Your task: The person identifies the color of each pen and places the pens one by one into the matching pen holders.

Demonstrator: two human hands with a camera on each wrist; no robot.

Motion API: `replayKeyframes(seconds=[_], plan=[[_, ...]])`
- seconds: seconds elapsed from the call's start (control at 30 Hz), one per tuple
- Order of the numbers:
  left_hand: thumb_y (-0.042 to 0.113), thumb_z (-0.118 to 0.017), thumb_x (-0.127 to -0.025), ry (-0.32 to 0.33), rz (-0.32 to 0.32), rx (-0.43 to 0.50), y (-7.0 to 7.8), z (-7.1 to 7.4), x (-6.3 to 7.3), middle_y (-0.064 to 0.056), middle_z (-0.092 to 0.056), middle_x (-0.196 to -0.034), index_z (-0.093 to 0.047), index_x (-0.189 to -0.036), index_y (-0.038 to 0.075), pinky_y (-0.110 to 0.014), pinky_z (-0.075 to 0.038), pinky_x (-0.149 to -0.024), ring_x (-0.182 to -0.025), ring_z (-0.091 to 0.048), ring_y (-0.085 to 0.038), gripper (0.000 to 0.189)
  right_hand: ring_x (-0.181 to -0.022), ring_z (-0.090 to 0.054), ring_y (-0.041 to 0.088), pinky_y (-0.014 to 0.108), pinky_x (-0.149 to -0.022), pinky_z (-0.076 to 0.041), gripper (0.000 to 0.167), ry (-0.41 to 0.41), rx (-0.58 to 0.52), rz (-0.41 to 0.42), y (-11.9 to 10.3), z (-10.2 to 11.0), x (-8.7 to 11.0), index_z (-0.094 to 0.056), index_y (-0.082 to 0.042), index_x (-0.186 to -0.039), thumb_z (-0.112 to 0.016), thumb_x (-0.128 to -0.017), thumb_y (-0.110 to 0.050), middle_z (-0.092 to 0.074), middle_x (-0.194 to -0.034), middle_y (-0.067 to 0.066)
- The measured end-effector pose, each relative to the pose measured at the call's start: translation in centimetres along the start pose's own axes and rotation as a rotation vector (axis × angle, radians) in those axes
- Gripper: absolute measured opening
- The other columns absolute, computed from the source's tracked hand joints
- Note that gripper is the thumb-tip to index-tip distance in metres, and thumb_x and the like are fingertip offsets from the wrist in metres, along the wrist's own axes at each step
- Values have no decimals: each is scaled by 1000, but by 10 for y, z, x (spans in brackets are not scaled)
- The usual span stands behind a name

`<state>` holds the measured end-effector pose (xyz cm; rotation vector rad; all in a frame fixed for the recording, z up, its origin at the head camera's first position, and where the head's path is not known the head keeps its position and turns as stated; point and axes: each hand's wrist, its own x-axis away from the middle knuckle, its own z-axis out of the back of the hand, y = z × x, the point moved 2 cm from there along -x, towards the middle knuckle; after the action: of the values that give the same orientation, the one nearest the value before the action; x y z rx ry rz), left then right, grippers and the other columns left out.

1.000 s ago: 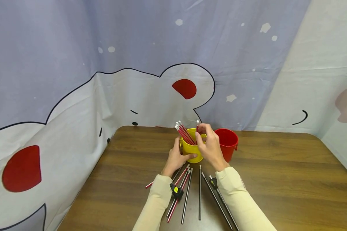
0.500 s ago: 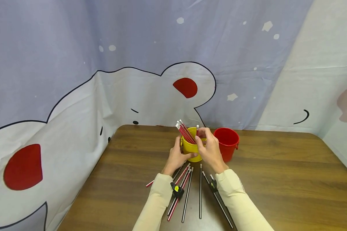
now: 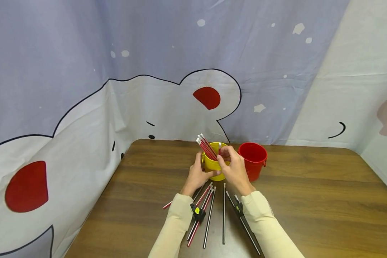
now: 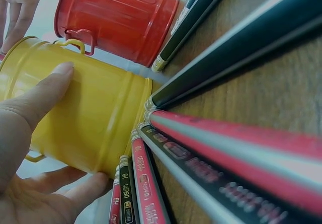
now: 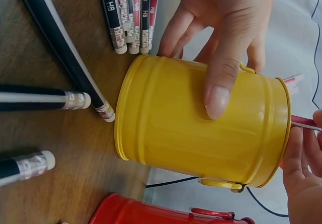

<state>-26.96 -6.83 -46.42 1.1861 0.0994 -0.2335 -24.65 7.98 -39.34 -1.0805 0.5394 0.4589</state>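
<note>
A small yellow bucket (image 3: 215, 165) stands at the back of the table with several red pencils (image 3: 207, 147) leaning inside it, eraser ends up. My left hand (image 3: 196, 178) grips the bucket from its left side; in the left wrist view the thumb (image 4: 48, 90) lies across the yellow wall and the fingers pass around the other side. At the rim, my right hand (image 3: 234, 168) pinches a red pencil (image 5: 303, 122) whose lower part is down in the bucket. Its white eraser end shows just above the fingers in the head view.
A red bucket (image 3: 253, 163) stands close to the right of the yellow one. Black pencils (image 3: 224, 215) and red pencils (image 4: 151, 191) lie loose on the wooden table (image 3: 309, 200) in front of the buckets, some under the forearms. A patterned curtain (image 3: 154, 104) hangs behind the table.
My right hand has lowered a little, and the red pencil it pinches has sunk deeper into the yellow bucket. The left hand keeps its grip on the bucket.
</note>
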Motion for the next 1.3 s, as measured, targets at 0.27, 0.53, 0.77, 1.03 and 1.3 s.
replayKeyframes(seconds=[0.27, 0.53, 0.77, 1.03, 1.3], plan=[[36, -77, -71, 4, 5, -8, 0, 0, 0, -6, -47, -135, -21, -141, 30, -39, -45, -94, -117, -50, -23, 89, -82, -63, 27, 41, -77, -53, 20, -5, -85, -35, -6, 5, 5, -57, 4, -100, -64, -81, 4, -62, -96, 18], [34, -78, -71, 14, -15, 10, 1, 1, 0, -5, -49, -132, -23, -140, 30, -41, -46, -92, -114, -53, -24, 88, -90, -60, 37, 46, -80, -50, 19, 12, -140, -47, -35, 15, 14, -55, 12, -100, -59, -81, 11, -60, -98, 26], [34, -77, -72, 10, 1, 1, 1, -1, 2, -4, -47, -134, -21, -140, 31, -39, -45, -93, -116, -51, -23, 89, -85, -62, 29, 34, -75, -54, 17, 54, -121, -50, -9, 12, 31, -59, 6, -99, -62, -82, 6, -63, -95, 17], [29, -77, -73, 10, -13, -33, 2, 1, 1, -9, -45, -137, -23, -140, 26, -39, -44, -95, -120, -48, -24, 86, -68, -57, 13, 27, -64, -53, 5, -227, 4, -136, -3, 5, 43, -62, -6, -85, -66, -81, -5, -62, -77, 2], [32, -78, -71, 11, 1, -10, 3, 0, 0, -5, -47, -135, -22, -140, 30, -38, -43, -96, -117, -50, -22, 89, -57, -48, 10, 22, -51, -42, 3, -519, 135, -224, -2, -16, 55, -64, -7, -79, -67, -79, -8, -55, -64, -4]])
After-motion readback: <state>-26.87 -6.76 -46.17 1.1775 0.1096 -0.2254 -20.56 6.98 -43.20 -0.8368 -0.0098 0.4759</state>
